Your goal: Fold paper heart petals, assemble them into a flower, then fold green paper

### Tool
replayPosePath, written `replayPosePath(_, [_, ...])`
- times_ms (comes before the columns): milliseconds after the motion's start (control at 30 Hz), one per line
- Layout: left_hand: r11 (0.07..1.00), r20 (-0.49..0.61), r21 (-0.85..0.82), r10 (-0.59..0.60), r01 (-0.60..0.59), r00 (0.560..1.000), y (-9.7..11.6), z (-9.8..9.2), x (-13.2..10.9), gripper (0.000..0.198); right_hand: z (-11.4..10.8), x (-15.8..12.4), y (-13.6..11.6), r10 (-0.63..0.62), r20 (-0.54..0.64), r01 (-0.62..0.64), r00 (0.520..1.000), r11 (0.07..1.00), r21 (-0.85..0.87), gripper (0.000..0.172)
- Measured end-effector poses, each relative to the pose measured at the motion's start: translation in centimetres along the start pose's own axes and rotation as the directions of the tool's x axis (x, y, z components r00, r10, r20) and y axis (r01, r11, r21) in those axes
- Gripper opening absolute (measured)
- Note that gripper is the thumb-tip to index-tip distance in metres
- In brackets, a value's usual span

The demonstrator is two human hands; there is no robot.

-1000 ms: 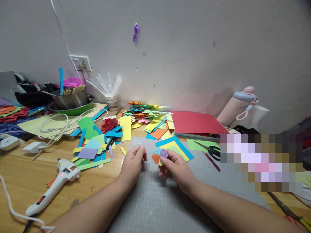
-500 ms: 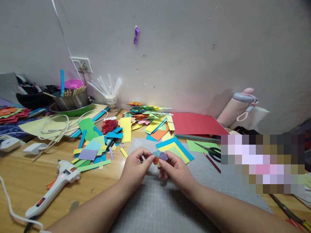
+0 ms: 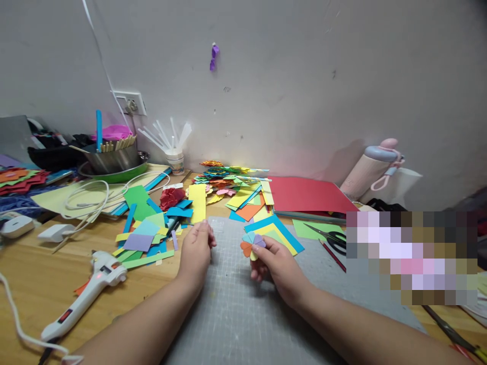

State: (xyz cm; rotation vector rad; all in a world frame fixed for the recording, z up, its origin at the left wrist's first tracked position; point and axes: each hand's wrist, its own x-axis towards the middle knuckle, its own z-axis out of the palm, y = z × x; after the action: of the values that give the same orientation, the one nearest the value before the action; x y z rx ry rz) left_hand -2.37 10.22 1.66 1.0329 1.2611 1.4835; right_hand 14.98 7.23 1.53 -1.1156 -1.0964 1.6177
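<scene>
A small paper flower (image 3: 253, 245) with blue, purple, orange and yellow petals is pinched between the thumb and fingers of my right hand (image 3: 276, 261). It is held above the grey cutting mat (image 3: 236, 314). My left hand (image 3: 198, 248) is apart from the flower, over the mat's left edge, its fingers curled together. Whether anything is in that hand is hidden. Beside it on the left lies a heap of cut paper, with a purple piece (image 3: 137, 242) and a long green strip (image 3: 148, 259). Blue, yellow and green sheets (image 3: 279, 228) lie just behind the flower.
A white glue gun (image 3: 83, 299) with a red light rests at left. Black scissors (image 3: 331, 235) and a dark red pencil (image 3: 333, 255) lie at right. Behind are a red sheet (image 3: 308, 195), several paper flowers (image 3: 216, 175), a cup of glue sticks (image 3: 175, 161) and a pink bottle (image 3: 365, 172).
My left hand has let go of the paper flower and moved left, its fingers curling. My right hand keeps the flower, now more fully visible, in nearly the same place.
</scene>
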Motion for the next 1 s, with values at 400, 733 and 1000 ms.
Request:
replayPosePath(400, [0.903,-0.057,-0.312,-0.328,0.295,0.943,1.3,0.5,0.4,0.032,0.0,0.3,0.1,0.080,-0.018,-0.076,0.997,0.986,0.150,0.025])
replayPosePath(733, [0.907,0.018,-0.279,-0.325,0.317,0.946,0.7,0.5,0.2,0.023,-0.1,0.3,0.2,0.064,-0.008,-0.062,0.998,0.989,0.137,0.027])
replayPosePath(1000, [0.976,0.361,0.013,-0.207,0.217,0.909,0.7,1.0,-1.2,0.020,0.0,0.3,0.3,0.035,0.015,-0.036,0.999,0.996,0.079,0.029])
